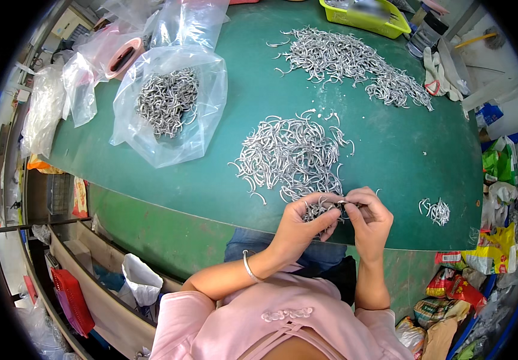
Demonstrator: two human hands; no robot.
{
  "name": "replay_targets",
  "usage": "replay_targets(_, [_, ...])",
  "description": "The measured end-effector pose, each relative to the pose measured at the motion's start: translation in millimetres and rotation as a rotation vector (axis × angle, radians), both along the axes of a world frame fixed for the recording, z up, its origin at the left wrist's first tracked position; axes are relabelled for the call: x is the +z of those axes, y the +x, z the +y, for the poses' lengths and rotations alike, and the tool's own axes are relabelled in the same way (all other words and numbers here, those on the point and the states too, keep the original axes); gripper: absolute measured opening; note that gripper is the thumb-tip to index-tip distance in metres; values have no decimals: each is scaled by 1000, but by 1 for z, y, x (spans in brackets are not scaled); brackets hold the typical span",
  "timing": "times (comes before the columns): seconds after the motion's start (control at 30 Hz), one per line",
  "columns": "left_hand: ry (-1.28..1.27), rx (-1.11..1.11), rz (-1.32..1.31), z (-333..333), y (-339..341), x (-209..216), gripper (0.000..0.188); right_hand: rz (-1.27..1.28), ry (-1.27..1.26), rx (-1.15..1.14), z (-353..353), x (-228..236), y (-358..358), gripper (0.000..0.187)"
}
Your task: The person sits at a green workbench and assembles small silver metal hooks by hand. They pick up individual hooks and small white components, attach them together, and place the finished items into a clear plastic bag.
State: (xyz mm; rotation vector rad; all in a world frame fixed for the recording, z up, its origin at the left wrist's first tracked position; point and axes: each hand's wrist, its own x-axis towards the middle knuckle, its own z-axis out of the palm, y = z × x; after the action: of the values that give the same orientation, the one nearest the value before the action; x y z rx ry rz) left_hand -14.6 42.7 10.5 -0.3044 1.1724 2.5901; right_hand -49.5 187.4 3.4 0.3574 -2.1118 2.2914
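Observation:
My left hand [295,227] is cupped around a handful of small curved silver metal pieces [314,211] at the table's near edge. Thumb and fingers of my right hand [369,221] are pinched together at my left fingertips, on what looks like one such piece, mostly hidden. Just beyond my hands lies a large loose pile of the curved pieces [289,150]. A much smaller pile [436,212] sits to the right. Farther back spreads another wide pile [343,57]. At the left, a clear plastic bag [210,111] lies open with many pieces inside.
The green table [391,156] curves across the view. Along its back stand a yellow-green basket [367,18] and a clear jar [427,35], with white gloves [441,75] at the right. A pink container [124,58] and plastic bags are at the back left. Colourful packages [493,249] crowd the right side.

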Motion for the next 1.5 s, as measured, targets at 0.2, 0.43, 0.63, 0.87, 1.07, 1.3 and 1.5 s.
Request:
replay_targets(0.2, [16,12,-14,1,1,-1,17,42,58,-1,1,2,0,13])
replay_targets(0.43, [34,39,-66,-2,2,-8,16,109,299,11,-1,13,0,12])
replay_targets(0.63, [45,40,-14,-12,-2,-5,20,51,335,89,5,33,-9,9])
replay_targets(0.87, [41,132,34,-39,-9,-5,20,-470,458,645,1,51,-80,11])
replay_targets(1.07, [14,145,57,-59,-12,-2,19,-142,424,456,-94,98,-244,12])
replay_targets(1.3, [57,237,31,-86,-10,-9,18,-125,962,897,-117,88,-273,13])
replay_targets(1.5, [33,198,6,-88,-13,-10,17,167,864,607,-158,84,-336,12])
